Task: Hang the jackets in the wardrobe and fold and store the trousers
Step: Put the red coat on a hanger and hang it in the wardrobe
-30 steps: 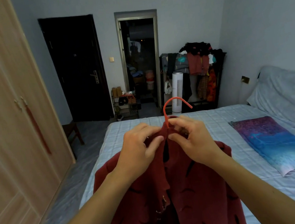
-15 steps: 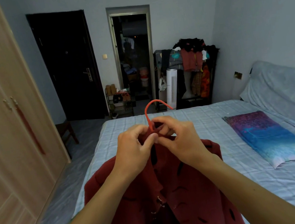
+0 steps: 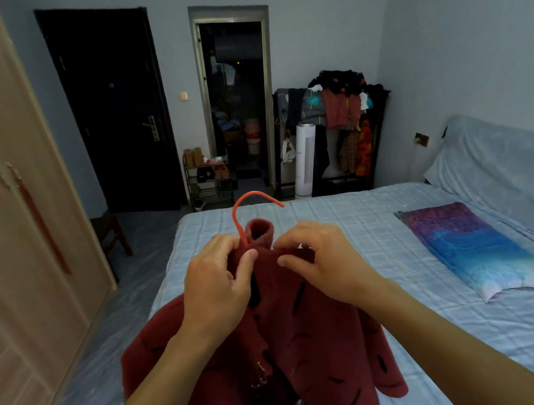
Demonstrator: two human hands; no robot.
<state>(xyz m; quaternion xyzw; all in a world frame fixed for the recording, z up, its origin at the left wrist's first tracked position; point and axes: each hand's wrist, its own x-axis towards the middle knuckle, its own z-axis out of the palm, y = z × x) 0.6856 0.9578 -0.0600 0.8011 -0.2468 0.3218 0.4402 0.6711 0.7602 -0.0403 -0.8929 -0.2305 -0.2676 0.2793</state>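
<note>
A dark red fleece jacket (image 3: 315,339) with black marks hangs in front of me over the near edge of the bed (image 3: 382,227). An orange hanger hook (image 3: 251,201) sticks up out of its collar. My left hand (image 3: 215,285) pinches the collar just left of the hook. My right hand (image 3: 322,263) pinches the collar on the right side. The rest of the hanger is hidden inside the jacket. The wooden wardrobe (image 3: 2,212) stands at the left with its doors closed.
A blue-purple pillow (image 3: 470,245) lies on the bed at the right. A loaded clothes rack (image 3: 340,123) and a white tower fan (image 3: 304,159) stand at the far wall. A shoe shelf (image 3: 209,179), a dark door (image 3: 116,113) and a stool (image 3: 110,231) are beyond the floor strip.
My hands have moved apart along the collar, exposing the upright collar and more of the hook. The view has shifted slightly.
</note>
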